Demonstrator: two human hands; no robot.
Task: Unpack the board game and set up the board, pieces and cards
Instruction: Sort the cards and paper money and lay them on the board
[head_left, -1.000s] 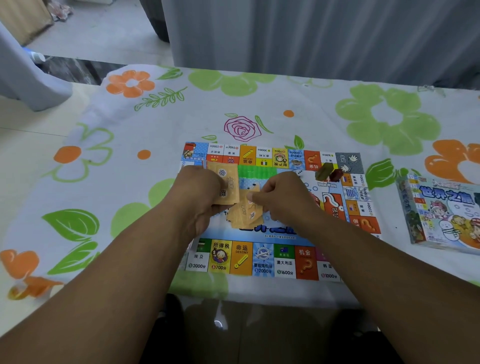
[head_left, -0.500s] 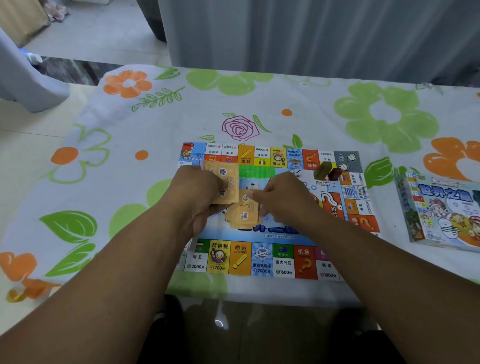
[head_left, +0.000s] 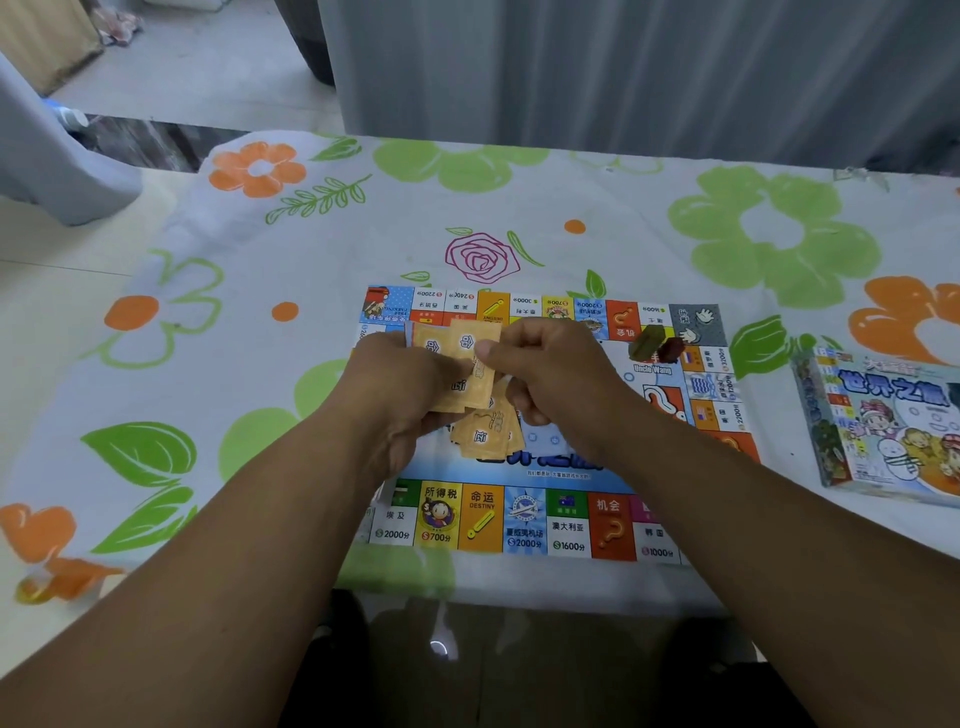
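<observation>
Your right hand (head_left: 550, 374) has left the loose pile (head_left: 485, 434) at the centre of the board (head_left: 524, 519) and come up to the fan of orange cards (head_left: 441, 387) in your left hand (head_left: 395, 389); it now pinches the top card (head_left: 467, 345) there. Fan shows two card backs, one before. Pile now uncovered, below both hands

Single wide-angle view, worn on the person's head, above the near edge of the desk (head_left: 597, 208), facing forward and down at close range. Game board (head_left: 524, 519) at centre frame. Game box (head_left: 888, 421) at 3 o'clock. Curtain (head_left: 623, 67) at 12 o'clock.
</observation>
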